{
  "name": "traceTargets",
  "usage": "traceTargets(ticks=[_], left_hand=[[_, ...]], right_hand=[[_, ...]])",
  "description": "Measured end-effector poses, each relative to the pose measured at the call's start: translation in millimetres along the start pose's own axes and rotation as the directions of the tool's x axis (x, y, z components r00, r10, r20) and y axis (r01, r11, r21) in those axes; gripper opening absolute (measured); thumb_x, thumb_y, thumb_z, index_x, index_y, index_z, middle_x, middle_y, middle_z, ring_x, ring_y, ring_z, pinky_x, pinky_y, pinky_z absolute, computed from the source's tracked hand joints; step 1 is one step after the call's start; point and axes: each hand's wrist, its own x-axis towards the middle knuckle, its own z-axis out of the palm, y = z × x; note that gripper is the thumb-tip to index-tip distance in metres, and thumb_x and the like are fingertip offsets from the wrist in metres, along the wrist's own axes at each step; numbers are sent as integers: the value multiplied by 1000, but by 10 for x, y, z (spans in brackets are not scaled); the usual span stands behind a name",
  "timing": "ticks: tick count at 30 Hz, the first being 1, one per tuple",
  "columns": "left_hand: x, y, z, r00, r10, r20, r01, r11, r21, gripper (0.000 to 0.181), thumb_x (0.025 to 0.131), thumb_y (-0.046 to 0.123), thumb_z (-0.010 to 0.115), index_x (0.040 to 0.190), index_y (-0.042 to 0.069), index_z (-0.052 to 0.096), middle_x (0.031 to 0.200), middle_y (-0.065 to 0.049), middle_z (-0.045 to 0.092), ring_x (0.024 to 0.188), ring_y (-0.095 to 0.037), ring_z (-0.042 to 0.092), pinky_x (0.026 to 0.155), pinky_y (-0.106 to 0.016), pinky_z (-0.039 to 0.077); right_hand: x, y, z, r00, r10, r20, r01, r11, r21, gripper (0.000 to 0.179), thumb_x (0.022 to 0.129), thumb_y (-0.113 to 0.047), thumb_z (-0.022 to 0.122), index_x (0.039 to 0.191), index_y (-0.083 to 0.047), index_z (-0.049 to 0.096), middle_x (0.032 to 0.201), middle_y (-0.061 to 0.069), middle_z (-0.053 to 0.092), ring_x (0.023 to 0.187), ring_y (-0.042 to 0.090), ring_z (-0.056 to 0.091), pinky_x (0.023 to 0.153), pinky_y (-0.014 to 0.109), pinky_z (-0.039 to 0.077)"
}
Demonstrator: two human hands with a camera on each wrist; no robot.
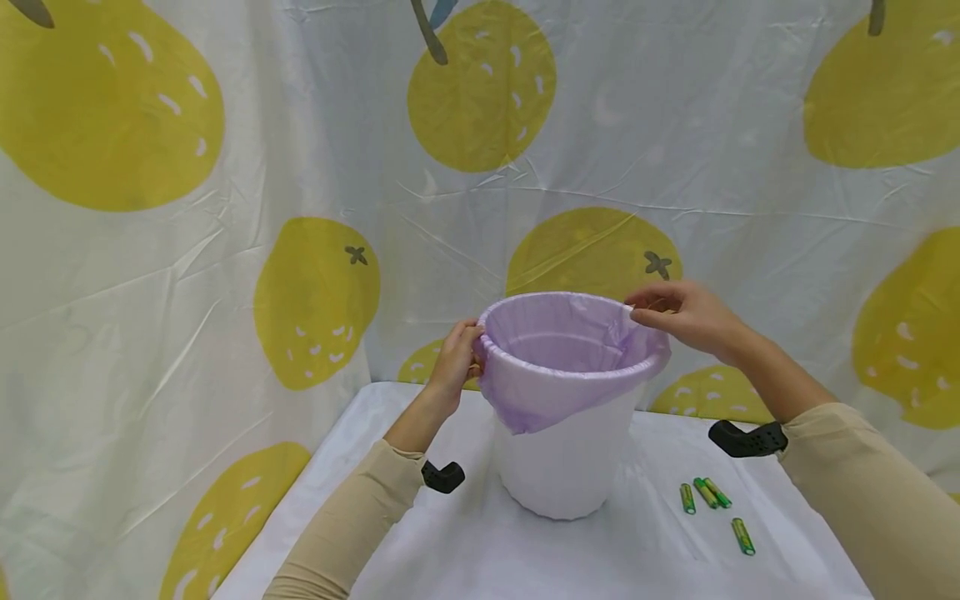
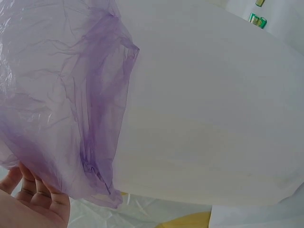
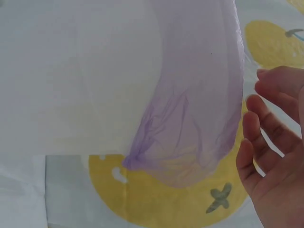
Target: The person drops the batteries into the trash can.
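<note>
A white trash bin [image 1: 562, 467] stands upright, lined with a thin purple trash bag [image 1: 551, 333]. The bag is folded over the rim and hangs down outside, lower at the front left, with a crumpled edge in the left wrist view. My left hand [image 1: 453, 362] holds the bag at the left side of the rim, its fingertips [image 2: 40, 192] partly behind the film. At the right back of the rim is my right hand [image 1: 690, 317], fingers loosely bent. In the right wrist view its fingers [image 3: 259, 118] are beside the bag's folded edge with nothing between them.
Several green batteries [image 1: 705, 492] lie on the white-covered table [image 1: 645, 550], right of the bin. A hanging cloth [image 1: 450, 225] with yellow fruit prints rises behind and along the left. Both wrists carry a black device [image 1: 750, 439].
</note>
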Motion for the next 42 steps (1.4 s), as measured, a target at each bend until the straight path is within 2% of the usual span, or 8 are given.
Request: traceTargets(ticks=[11, 24, 32, 38, 42], left_hand=[[5, 4, -15, 1000, -2, -3, 2, 1000, 7, 36, 102, 30, 53, 127, 4, 59, 82, 0, 52, 62, -12, 48, 60, -28, 43], [-3, 21, -51, 1000, -5, 13, 5, 1000, 4, 39, 103, 30, 53, 131, 2, 58, 88, 0, 54, 67, -13, 49, 61, -25, 44], [-12, 34, -68, 999, -4, 39, 2, 999, 38, 38, 104, 30, 55, 131, 4, 59, 81, 0, 53, 65, -12, 51, 61, -26, 46], [-16, 66, -102, 997, -12, 79, 8, 999, 52, 38, 103, 29, 56, 132, 4, 60, 90, -1, 56, 68, -12, 56, 62, -25, 49], [-18, 91, -108, 995, -8, 98, 4, 999, 40, 40, 103, 28, 57, 133, 2, 59, 92, -1, 57, 68, -12, 57, 62, -24, 51]], right_hand=[[-190, 125, -62, 1000, 0, -22, 0, 1000, 11, 34, 100, -20, 70, 127, 0, 69, 113, 13, 69, 96, 20, 64, 76, 25, 53], [-454, 321, -72, 997, -23, -73, 24, 1000, 13, 27, 99, -17, 71, 122, -4, 72, 109, 10, 69, 91, 16, 63, 74, 23, 54], [-653, 491, -7, 994, -22, -106, 23, 1000, 10, 25, 99, -18, 71, 119, -5, 73, 110, 8, 70, 90, 14, 65, 74, 24, 56], [-782, 568, 59, 993, -25, -116, 23, 1000, -12, 25, 98, -17, 72, 119, -4, 73, 109, 10, 71, 91, 11, 65, 75, 22, 56], [-865, 620, 104, 993, -18, -114, 18, 1000, -2, 26, 98, -17, 72, 120, -4, 72, 111, 12, 71, 90, 14, 66, 73, 25, 58]])
